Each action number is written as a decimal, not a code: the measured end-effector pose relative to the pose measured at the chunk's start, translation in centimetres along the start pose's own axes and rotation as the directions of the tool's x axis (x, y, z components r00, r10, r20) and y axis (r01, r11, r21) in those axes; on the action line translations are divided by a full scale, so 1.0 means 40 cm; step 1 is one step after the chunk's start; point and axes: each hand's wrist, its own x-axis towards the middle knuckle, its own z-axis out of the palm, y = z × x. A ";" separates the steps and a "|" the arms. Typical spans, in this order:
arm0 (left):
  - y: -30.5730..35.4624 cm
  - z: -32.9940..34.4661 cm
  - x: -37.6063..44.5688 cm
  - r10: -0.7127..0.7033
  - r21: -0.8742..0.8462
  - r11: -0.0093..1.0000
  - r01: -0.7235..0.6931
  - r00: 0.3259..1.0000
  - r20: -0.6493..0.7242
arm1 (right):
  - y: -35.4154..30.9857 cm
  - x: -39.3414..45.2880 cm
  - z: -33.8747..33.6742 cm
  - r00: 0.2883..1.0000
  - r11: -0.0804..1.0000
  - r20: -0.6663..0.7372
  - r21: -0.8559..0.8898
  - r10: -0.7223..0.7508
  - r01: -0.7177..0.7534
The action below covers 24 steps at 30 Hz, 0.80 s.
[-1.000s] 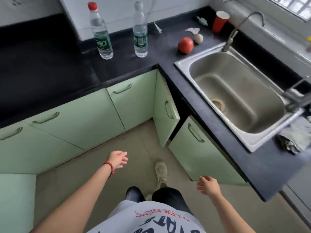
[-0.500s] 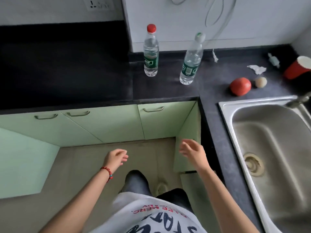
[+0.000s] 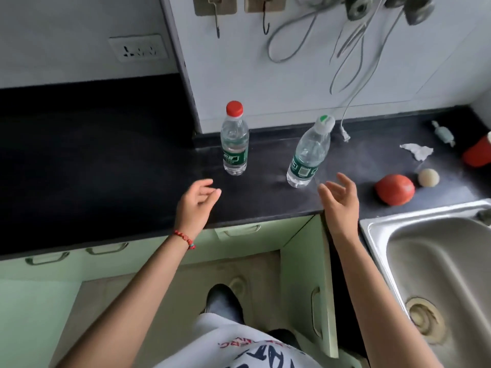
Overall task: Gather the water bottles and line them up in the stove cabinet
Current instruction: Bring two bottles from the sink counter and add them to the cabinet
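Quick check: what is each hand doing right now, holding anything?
Left hand: open, empty, near the red-capped bottle.
Right hand: open, empty, beside the white-capped bottle.

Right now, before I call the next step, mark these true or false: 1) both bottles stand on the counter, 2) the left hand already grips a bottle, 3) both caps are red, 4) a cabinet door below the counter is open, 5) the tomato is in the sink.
1) True: the red-capped bottle and the white-capped bottle both stand on the counter.
2) False: the left hand is open and short of the bottles, as is the right hand.
3) False: one cap is red, the other white with green.
4) True: the cabinet door hangs open.
5) False: the tomato lies on the counter beside the sink.
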 end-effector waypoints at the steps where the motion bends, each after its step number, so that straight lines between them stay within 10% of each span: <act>1: 0.021 0.004 0.038 0.023 0.015 1.000 -0.023 1.000 -0.017 | -0.017 0.023 0.012 1.000 1.000 -0.009 0.015 -0.014 0.014; 24: 0.088 0.118 0.256 0.206 0.136 0.970 -0.202 0.978 -0.020 | -0.071 0.151 0.110 0.998 0.985 -0.045 -0.167 -0.047 0.039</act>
